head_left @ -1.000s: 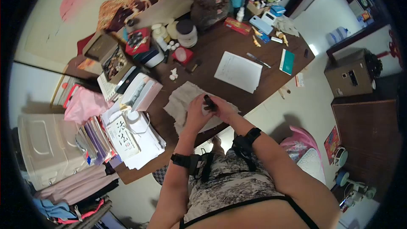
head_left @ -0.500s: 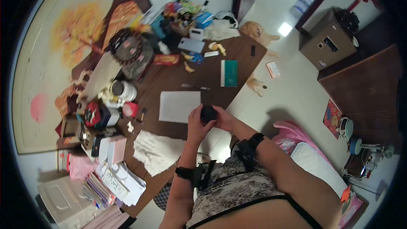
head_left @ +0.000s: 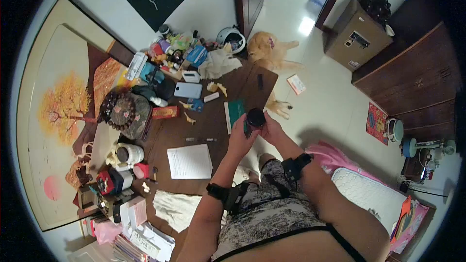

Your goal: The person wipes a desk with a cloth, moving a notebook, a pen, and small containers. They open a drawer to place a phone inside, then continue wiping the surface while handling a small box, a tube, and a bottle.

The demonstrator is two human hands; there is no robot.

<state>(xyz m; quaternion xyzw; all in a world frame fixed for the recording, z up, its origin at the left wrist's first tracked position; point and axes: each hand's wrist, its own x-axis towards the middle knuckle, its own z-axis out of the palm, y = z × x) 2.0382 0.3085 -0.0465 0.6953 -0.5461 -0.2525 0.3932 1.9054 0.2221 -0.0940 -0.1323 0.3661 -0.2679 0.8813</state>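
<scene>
My left hand (head_left: pixel 241 137) and my right hand (head_left: pixel 273 132) are together in front of my body, just past the table edge. Between them they hold a small black round object (head_left: pixel 256 117), with fingers wrapped round its sides. Its dark round top faces up; its exact kind is not clear. Close by the left hand lies a green book (head_left: pixel 236 110), partly covered by that hand. A white lined notepad (head_left: pixel 189 161) rests farther left on the table, with a pen (head_left: pixel 201 139) above it.
The brown table (head_left: pixel 165 138) carries a phone (head_left: pixel 188 90), a red box (head_left: pixel 165 112), a white cloth (head_left: pixel 176 209) and crowded items along the wall. A dog (head_left: pixel 273 51) lies on the floor beyond the table corner. A pink-edged bed (head_left: pixel 361 191) stands at the right.
The view has shifted, so the table items appear lower and farther left. Both hands, still holding the black object, have moved from near the notepad to beside the green book.
</scene>
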